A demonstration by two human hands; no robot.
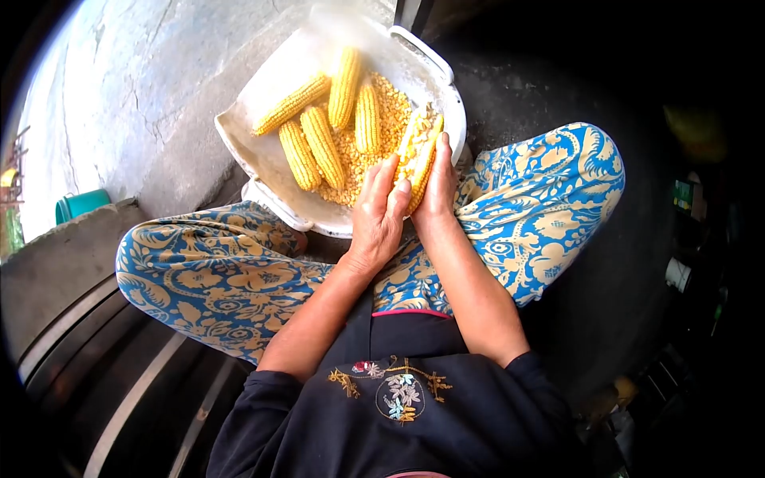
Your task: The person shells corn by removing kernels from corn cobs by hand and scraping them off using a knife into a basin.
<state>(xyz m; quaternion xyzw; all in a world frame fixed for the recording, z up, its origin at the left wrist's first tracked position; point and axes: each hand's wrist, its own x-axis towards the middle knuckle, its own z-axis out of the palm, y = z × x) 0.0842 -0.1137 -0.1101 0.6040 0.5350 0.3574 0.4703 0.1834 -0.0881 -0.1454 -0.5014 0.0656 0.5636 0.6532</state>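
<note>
Between my two hands is a corn cob (427,166), held lengthwise over the near right part of a white basin (249,163). Yellow kernels cover its right side, while a pale, partly stripped strip shows on the left; whether that is a second cob I cannot tell. My right hand (437,191) cups the cob from the right, fingers pointing away from me. From the left, my left hand (376,213) presses against it with thumb and fingers. Loose kernels (392,105) cover the basin's bottom. Several whole corn ears (344,88) lie on them, left of my hands.
The basin sits in front of my crossed legs in blue patterned trousers (542,207). Grey concrete floor (175,72) stretches to the left, with a green container (82,205) beside a low ledge (72,255). Dark clutter, including a white object (678,274), stands far right.
</note>
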